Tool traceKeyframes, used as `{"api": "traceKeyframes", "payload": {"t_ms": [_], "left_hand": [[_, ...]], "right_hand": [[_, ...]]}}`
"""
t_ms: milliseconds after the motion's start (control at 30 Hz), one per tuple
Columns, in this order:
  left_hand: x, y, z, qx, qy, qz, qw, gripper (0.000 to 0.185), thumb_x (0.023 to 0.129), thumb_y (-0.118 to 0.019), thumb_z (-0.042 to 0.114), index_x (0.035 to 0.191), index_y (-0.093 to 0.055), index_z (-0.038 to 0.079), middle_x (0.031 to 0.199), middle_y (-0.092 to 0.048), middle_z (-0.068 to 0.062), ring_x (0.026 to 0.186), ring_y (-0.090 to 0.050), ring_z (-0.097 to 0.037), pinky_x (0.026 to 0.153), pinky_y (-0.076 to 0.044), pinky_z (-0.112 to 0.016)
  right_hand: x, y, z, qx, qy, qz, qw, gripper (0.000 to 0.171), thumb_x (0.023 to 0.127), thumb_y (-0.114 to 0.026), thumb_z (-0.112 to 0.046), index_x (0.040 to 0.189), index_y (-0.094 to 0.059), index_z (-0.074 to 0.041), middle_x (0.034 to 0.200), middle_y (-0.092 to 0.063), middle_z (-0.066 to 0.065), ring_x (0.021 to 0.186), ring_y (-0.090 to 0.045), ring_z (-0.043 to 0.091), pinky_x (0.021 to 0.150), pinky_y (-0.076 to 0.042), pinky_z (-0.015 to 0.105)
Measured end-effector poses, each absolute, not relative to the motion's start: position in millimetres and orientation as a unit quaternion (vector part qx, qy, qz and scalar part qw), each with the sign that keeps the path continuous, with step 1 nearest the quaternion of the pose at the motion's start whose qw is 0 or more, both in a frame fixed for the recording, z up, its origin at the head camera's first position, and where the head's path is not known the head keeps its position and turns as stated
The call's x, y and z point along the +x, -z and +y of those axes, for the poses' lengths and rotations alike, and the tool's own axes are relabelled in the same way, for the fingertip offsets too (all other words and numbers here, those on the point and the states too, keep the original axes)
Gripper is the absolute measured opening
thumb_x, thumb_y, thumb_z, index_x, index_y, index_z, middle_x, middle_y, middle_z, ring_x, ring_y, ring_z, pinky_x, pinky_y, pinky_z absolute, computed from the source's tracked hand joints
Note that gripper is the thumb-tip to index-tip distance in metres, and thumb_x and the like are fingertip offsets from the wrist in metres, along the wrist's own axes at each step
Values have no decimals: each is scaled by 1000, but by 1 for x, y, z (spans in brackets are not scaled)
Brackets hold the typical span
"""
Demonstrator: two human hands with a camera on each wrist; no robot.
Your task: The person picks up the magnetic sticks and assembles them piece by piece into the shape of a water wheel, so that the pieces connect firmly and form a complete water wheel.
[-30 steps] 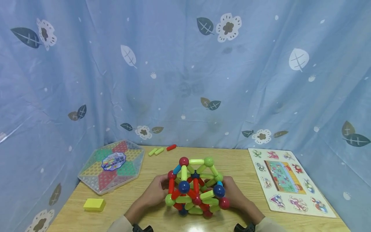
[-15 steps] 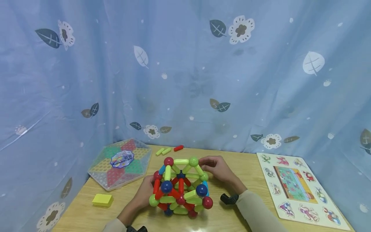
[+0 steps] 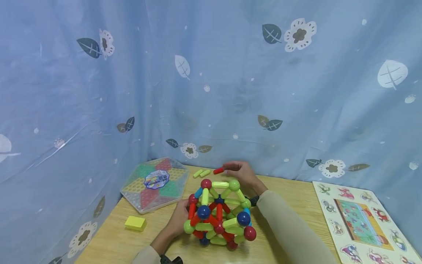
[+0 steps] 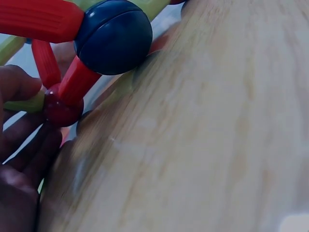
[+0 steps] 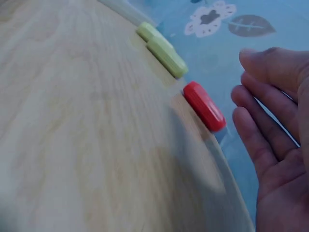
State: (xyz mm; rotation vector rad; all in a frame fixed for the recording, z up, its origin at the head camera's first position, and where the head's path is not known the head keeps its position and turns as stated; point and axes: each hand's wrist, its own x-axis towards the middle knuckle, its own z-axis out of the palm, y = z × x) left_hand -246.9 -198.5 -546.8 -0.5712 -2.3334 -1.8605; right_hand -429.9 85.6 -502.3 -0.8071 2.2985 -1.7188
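Two green sticks [image 3: 202, 173] lie just beside the red stick [image 3: 218, 170].

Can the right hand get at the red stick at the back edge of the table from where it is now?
Probably yes. The right hand is open just beside the red stick, with nothing between them. The two green sticks lie on the stick's far side, and the ball-and-stick structure sits nearer the person.

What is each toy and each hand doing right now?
ball-and-stick structure: standing built on the table.
left hand: touching the structure's side.
right hand: open, beside the red stick, not gripping it.
red stick: lying loose by the curtain.
two green sticks: lying loose, side by side.
yellow block: lying flat.
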Motion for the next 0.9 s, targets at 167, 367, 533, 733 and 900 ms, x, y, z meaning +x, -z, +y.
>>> {"api": "traceKeyframes", "payload": {"t_ms": [167,367,533,733,900], "left_hand": [[-250,547,-194,-191,605,-771,54,15,102,-77,13,109,-78,-1,92,-78,-6,85,-69,-4,79,-60,-25],[-248,547,-196,-179,598,-779,53,19,102,-78,16,116,-80,4,98,-80,-5,89,-69,-4,83,-60,-24],[-247,544,-196,-182,603,-774,56,13,102,-76,13,105,-77,1,88,-75,-1,81,-66,-5,74,-58,-24],[-245,542,-196,-172,602,-778,58,17,99,-79,14,107,-78,-2,88,-77,-4,81,-68,-4,76,-60,-25],[-245,543,-195,-160,603,-781,40,20,101,-79,15,109,-78,-3,92,-79,-7,86,-68,-5,81,-59,-23]], "right_hand": [[-440,497,73,-269,553,785,72,42,102,-78,-10,141,-71,2,140,-73,24,130,-71,39,112,-57,50],[-451,505,60,-304,441,843,44,37,97,-82,-9,133,-77,1,129,-79,18,115,-77,34,103,-62,48],[-446,514,58,-304,364,880,3,18,94,-88,-16,111,-87,-11,102,-83,1,89,-73,14,82,-63,33],[-417,514,77,-275,406,871,14,13,99,-82,-11,112,-84,-12,105,-80,0,95,-72,17,85,-62,35],[-384,516,112,-238,452,860,-4,26,99,-81,-14,125,-82,-11,113,-81,4,100,-75,15,87,-63,31]]}}
